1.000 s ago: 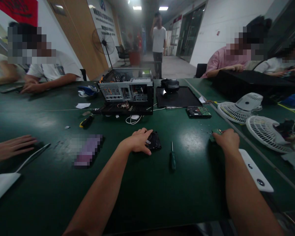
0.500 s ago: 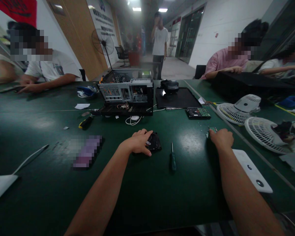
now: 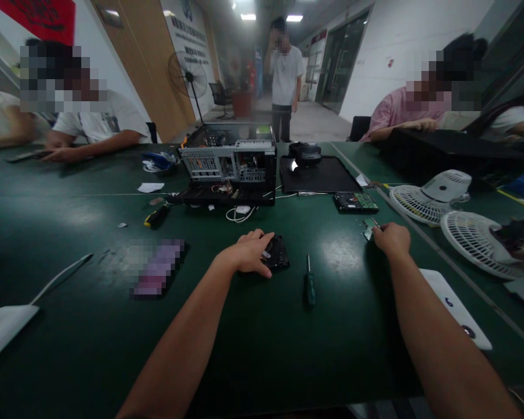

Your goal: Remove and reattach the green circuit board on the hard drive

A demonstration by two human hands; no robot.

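My left hand (image 3: 250, 254) rests over a black hard drive (image 3: 279, 253) lying on the green table, its thumb and fingers gripping the edges; the drive's left part is hidden under the palm. Out to the right, my right hand (image 3: 392, 238) pinches a small green circuit board (image 3: 368, 228) just at the tabletop. Between the hands lies a screwdriver (image 3: 310, 285) with a dark green handle, its tip pointing away from me. Beyond the right hand is another hard drive (image 3: 356, 202) with a green board on it.
An opened computer case (image 3: 227, 163) stands at the back, beside a black panel (image 3: 323, 174). A yellow-and-black screwdriver (image 3: 156, 216) and a pixelated purple object (image 3: 159, 267) lie left. White fan parts (image 3: 480, 241) and a white panel (image 3: 454, 305) are right. Several people are around the table.
The small circuit board now shows more clearly at my right fingertips, and the right hand has shifted slightly. My left hand stays on the hard drive. The view has turned a little left.
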